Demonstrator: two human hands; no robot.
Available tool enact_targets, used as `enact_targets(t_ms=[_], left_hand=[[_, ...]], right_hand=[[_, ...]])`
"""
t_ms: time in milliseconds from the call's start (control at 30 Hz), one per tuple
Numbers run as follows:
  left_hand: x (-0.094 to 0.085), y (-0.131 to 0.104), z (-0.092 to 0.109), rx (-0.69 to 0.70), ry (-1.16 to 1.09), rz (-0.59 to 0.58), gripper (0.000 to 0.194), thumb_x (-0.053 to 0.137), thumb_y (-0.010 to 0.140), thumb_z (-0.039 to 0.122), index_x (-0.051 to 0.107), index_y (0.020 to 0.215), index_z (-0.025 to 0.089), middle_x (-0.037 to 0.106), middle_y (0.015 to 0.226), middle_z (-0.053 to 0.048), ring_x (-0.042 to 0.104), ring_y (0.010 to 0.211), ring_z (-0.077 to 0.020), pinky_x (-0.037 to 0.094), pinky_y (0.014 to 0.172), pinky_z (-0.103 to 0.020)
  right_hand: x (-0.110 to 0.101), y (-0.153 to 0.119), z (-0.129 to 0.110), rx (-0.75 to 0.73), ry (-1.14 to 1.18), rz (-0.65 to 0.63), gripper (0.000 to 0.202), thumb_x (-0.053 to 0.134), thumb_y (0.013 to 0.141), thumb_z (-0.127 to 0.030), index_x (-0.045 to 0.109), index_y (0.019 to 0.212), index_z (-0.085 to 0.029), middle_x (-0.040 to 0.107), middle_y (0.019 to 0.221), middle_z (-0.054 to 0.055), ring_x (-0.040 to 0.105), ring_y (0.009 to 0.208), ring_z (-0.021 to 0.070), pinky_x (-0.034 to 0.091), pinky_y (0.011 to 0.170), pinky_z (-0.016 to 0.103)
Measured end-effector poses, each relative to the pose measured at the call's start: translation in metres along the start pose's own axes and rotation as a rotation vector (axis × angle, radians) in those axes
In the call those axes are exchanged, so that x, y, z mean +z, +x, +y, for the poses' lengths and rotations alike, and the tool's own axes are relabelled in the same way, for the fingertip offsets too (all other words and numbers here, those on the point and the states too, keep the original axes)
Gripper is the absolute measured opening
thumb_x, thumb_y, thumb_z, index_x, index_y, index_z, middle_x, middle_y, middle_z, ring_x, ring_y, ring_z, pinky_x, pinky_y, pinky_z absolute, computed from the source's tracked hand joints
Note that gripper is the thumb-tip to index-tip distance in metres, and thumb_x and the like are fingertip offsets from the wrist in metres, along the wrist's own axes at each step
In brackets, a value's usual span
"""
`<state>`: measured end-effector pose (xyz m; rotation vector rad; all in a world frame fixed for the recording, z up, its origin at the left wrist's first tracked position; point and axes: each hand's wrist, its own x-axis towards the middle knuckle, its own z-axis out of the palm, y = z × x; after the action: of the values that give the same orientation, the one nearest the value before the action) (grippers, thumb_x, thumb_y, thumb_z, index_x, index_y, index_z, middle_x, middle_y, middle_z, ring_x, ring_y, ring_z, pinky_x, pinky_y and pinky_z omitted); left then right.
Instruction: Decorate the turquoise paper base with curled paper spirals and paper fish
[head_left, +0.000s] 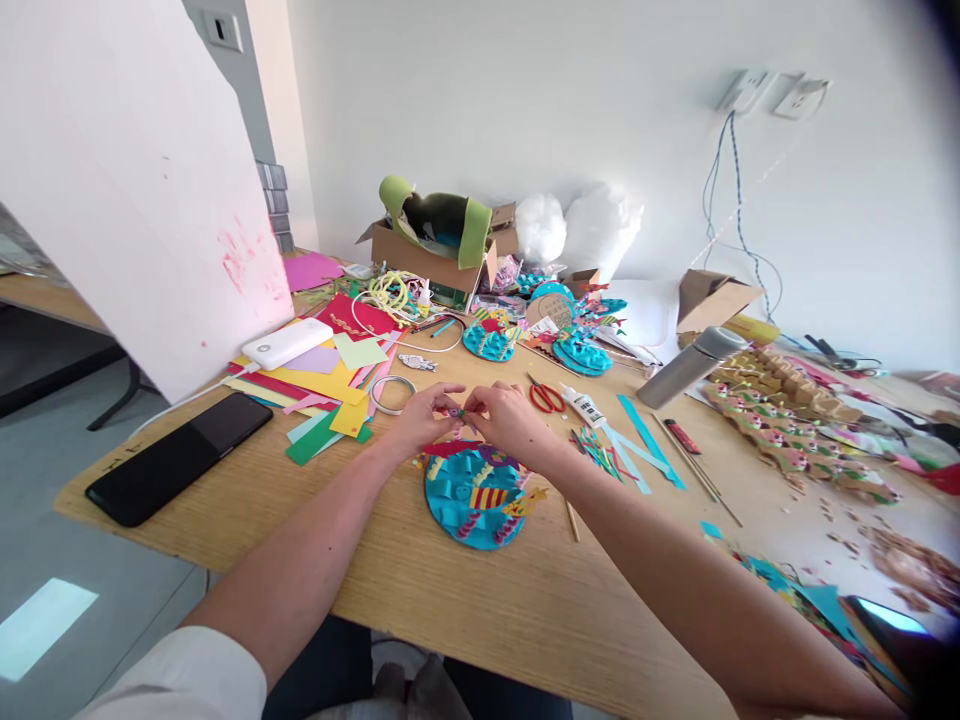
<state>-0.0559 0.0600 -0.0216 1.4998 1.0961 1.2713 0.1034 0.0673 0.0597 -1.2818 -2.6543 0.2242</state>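
My left hand (427,418) and my right hand (504,418) meet above the far edge of a round blue paper craft. Their fingertips pinch a small green and purple piece (455,412), too tiny to make out in detail. Under the hands, the blue paper craft (442,500) lies on the table, covered with folded blue strips, a red and yellow striped paper fish (487,497) and pinkish curled stalks. Its far edge is partly hidden by my hands. Orange-handled scissors (547,397) and a white glue bottle (583,406) lie just beyond my right hand.
A black phone (180,455), white power bank (287,344) and coloured paper sheets (330,385) lie at left. Thin paper strips (600,455), a grey thermos (694,367) and wooden sticks (697,470) are at right. Behind are finished blue crafts (489,342) and a cardboard box (420,258).
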Motion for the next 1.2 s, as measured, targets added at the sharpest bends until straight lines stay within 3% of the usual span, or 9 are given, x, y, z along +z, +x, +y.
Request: enact_targets(t_ms=[367,700,833,1033,1200], left_hand=[[0.002,0.001,-0.003,0.008,-0.014,0.003,0.051,0.071,0.064,0.019,0.06,0.114,0.014,0.067,0.077,-0.002,0.064,0.077,-0.0161,0.051,0.07,-0.027],[0.006,0.001,-0.007,0.012,-0.031,0.014,0.058,0.072,0.059,0.017,0.059,0.115,0.016,0.063,0.072,0.0,0.061,0.073,-0.015,0.049,0.063,-0.025],[0.006,-0.001,-0.004,-0.006,-0.033,0.01,0.066,0.072,0.058,0.02,0.055,0.122,0.016,0.063,0.077,-0.001,0.062,0.078,-0.0187,0.05,0.061,-0.026],[0.006,-0.001,0.002,-0.032,0.006,0.042,0.07,0.073,0.058,0.016,0.053,0.124,0.018,0.065,0.083,-0.003,0.064,0.082,-0.0191,0.051,0.061,-0.025],[0.005,-0.002,0.004,-0.049,-0.011,0.017,0.071,0.072,0.059,0.017,0.051,0.127,0.016,0.063,0.077,-0.001,0.063,0.077,-0.0181,0.052,0.064,-0.028]], right_hand=[[0.003,0.003,0.001,-0.113,-0.203,-0.052,0.02,0.045,0.091,-0.019,0.064,0.089,-0.014,0.068,0.089,0.011,0.055,0.095,0.025,0.033,0.078,0.034],[-0.007,0.019,-0.002,-0.267,-0.375,-0.168,0.016,0.055,0.085,-0.02,0.069,0.083,-0.013,0.061,0.093,0.016,0.051,0.094,0.0272,0.033,0.077,0.037],[-0.015,0.023,-0.005,-0.253,-0.368,-0.222,0.018,0.054,0.086,-0.019,0.069,0.077,-0.014,0.062,0.093,0.014,0.053,0.093,0.0263,0.033,0.073,0.035],[-0.02,0.024,-0.007,-0.165,-0.318,-0.173,0.014,0.06,0.084,-0.021,0.069,0.094,-0.016,0.066,0.098,0.012,0.055,0.103,0.0287,0.034,0.08,0.036],[-0.015,0.023,-0.006,-0.199,-0.33,-0.205,0.013,0.058,0.083,-0.017,0.07,0.085,-0.015,0.067,0.094,0.013,0.057,0.099,0.0284,0.036,0.079,0.036]])
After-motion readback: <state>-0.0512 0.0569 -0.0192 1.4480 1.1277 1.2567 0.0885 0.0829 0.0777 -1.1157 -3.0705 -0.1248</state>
